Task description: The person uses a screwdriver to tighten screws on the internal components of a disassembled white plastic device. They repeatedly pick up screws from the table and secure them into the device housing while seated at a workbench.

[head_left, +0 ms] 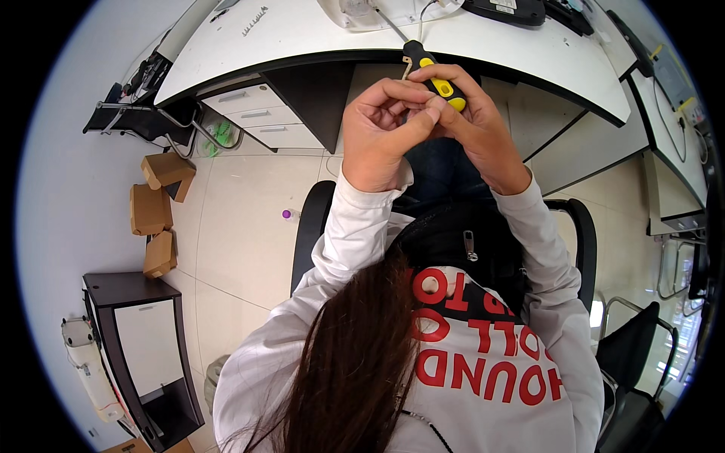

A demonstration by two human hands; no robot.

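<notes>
My left hand (pixel 384 132) is closed, its thumb and fingertips pinched beside my right thumb; what they hold is too small or hidden to make out. My right hand (pixel 483 124) is closed around a black and yellow screwdriver (pixel 445 89), its index finger across the handle and its shaft angled up toward the desk. A thin pale cable (pixel 420 32) runs down from a white plastic piece (pixel 343 16) on the desk (pixel 226 49) to behind my fingers, with a small tan piece (pixel 407 62) on it near the screwdriver.
A black device (pixel 502 9) lies at the desk's back right. Drawers (pixel 257 115) are under the desk. Cardboard boxes (pixel 151 208) and a dark cabinet (pixel 132 283) stand at left; a small purple-capped bottle (pixel 289 214) is on the floor. An empty black chair (pixel 627 355) stands at lower right.
</notes>
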